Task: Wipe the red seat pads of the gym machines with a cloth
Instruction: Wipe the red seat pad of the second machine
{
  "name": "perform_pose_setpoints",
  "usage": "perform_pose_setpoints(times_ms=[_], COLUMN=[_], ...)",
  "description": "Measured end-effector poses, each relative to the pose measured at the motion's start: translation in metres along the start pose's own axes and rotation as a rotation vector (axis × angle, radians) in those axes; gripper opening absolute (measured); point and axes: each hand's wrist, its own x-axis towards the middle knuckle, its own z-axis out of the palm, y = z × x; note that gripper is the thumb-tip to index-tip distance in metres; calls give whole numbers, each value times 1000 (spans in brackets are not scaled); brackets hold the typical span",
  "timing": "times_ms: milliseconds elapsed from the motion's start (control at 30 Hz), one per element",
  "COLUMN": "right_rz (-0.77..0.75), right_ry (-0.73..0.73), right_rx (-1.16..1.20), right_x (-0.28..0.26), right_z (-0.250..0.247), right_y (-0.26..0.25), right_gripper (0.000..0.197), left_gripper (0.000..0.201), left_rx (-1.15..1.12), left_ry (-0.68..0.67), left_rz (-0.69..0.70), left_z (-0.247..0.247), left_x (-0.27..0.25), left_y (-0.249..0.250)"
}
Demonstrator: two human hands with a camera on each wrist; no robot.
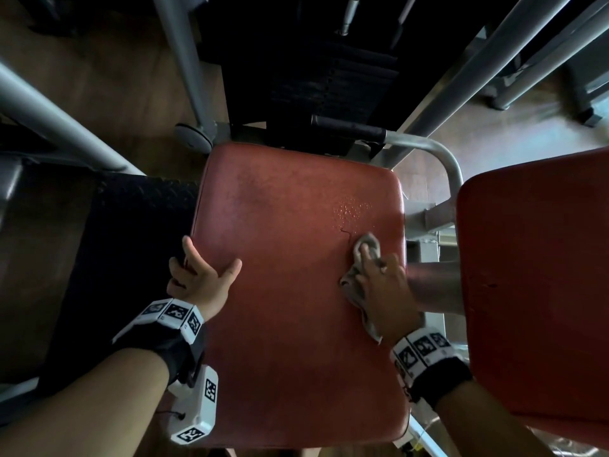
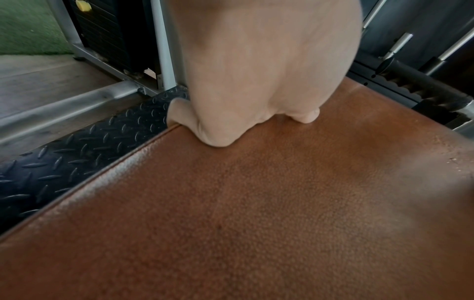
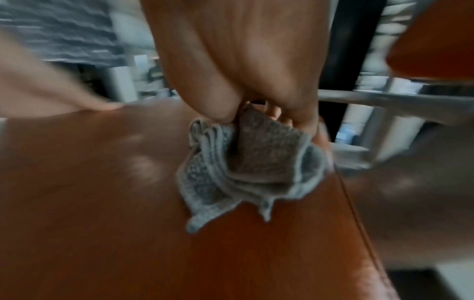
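Right hand (image 1: 384,278) grips one cloth (image 1: 361,285)

Head camera looks straight down on red seat pad (image 1: 290,275), whole pad in frame. Left wrist camera sits low, close over pad's left edge, faces forward. Right wrist camera close above cloth (image 3: 246,162), blurred. All three share pad surface.
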Motion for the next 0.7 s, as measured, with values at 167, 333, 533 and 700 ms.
perform_pose_setpoints(times_ms=[167, 333, 533, 700], right_rz=[-147, -207, -147, -262], right_ry=[-66, -63, -47, -123], right_rx=[-46, -99, -74, -59], right_x=[-14, 1, 4, 11], right_z=[10, -1, 5, -3], right_y=[-27, -3, -23, -15], right_gripper=[65, 70, 70, 70], left_gripper=[100, 99, 100, 100], left_rx=[2, -4, -4, 1], left_ry=[0, -5, -11, -9], left_rz=[-3, -12, -7, -4], left_z=[1, 0, 0, 1], left_x=[1, 0, 1, 1], left_y=[-1, 0, -2, -2])
